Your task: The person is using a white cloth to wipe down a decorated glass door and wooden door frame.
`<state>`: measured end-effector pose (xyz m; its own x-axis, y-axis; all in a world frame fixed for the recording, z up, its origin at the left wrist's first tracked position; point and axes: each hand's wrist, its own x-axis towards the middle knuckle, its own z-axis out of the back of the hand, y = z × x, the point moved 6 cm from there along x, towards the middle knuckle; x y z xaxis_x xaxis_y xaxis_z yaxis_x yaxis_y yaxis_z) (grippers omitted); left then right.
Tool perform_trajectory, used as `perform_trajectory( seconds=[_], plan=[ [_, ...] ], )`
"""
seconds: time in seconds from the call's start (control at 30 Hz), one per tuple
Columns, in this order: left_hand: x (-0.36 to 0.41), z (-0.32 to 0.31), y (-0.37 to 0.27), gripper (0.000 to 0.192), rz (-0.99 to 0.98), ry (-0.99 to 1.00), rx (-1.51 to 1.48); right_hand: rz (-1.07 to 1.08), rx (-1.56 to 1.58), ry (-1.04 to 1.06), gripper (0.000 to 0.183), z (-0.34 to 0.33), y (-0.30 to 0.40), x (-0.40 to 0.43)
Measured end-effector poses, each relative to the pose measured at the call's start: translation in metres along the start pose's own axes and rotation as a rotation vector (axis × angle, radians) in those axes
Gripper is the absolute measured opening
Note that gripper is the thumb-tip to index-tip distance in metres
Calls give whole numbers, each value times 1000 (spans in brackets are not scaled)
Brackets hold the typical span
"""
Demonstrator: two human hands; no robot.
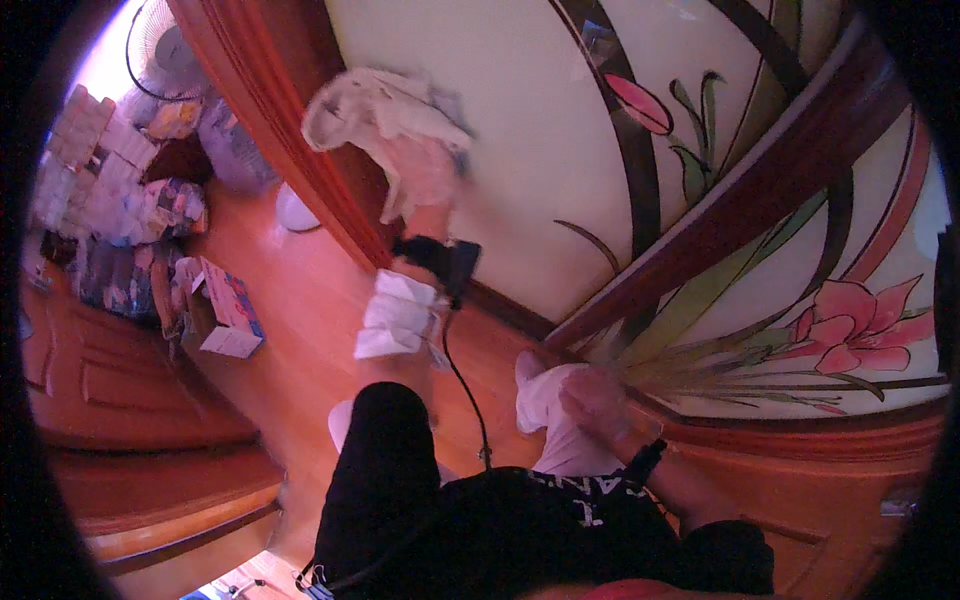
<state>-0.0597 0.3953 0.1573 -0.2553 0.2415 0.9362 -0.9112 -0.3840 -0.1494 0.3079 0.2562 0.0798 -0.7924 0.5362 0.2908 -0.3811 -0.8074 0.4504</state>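
Observation:
My left hand (427, 169) is stretched out ahead with a cream cloth (375, 105) in it. The cloth lies against a pale panel (525, 150) beside its reddish wooden frame (262, 97). Around that wrist sits a black strap with a small device (454, 266), from which a thin black cable runs down. White material (394, 315) is wrapped around the same forearm. My right hand (600, 405), blurred, hangs low in front of my pale-clad leg (574, 450), close to the foot of the panels. Its fingers are too unclear to tell whether they hold anything.
A dark wooden bar (735, 195) crosses the flower-painted panels. On the wooden floor (307, 330) to the left are an open cardboard box (229, 315) and a heap of bagged goods (112, 187). An electric fan (169, 49) stands behind them. Carved wooden furniture (135, 390) is at lower left.

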Motion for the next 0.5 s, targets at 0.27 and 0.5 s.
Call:
perform_trajectory(
  seconds=[0.27,0.5],
  plan=[
    [-132,66,-203,58,21,1184,-899,27,-96,-67,10,13,3,-11],
    [-229,-36,-19,60,-149,471,22,22,-2,14,15,-19,18,-17]
  ],
)
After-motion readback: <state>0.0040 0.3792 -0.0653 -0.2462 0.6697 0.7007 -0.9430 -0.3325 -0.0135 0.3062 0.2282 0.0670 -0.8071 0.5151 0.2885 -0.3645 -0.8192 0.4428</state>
